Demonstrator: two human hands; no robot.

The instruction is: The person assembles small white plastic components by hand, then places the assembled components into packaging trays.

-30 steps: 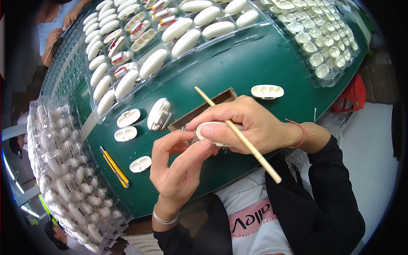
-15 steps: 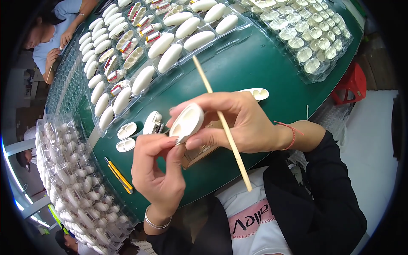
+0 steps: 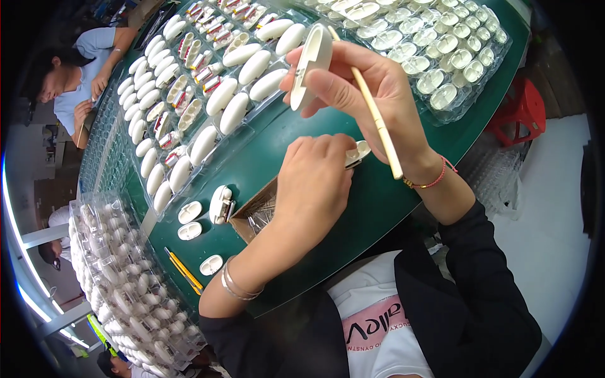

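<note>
My right hand [image 3: 378, 94] is raised, pinching a white oval case shell [image 3: 313, 60] between thumb and fingers. A thin wooden stick [image 3: 377, 116] is also tucked in that hand, slanting past the thumb. Lower down, my left hand [image 3: 315, 179] reaches across the table, palm down. Its fingertips close on the end of a white oval case part [image 3: 359, 153] with a dark metallic edge; the hand partly hides it. Beneath the left wrist stands a small cardboard box [image 3: 242, 232] holding thin metallic pieces. Left of the box sits a white case with metal parts [image 3: 220, 205].
Two small white case halves [image 3: 190, 212] and another half [image 3: 212, 264] lie near a yellow cutter knife [image 3: 184, 271]. Clear trays of white oval cases [image 3: 220, 94] fill the back; more trays stand at left [image 3: 120, 277] and right [image 3: 441, 57]. A co-worker sits far left; a red stool [image 3: 520, 113] stands right.
My hands have separated. The right rose with a shell and the stick; the left crossed rightward onto the case part on the table. A small white half now lies beside the cutter knife.
</note>
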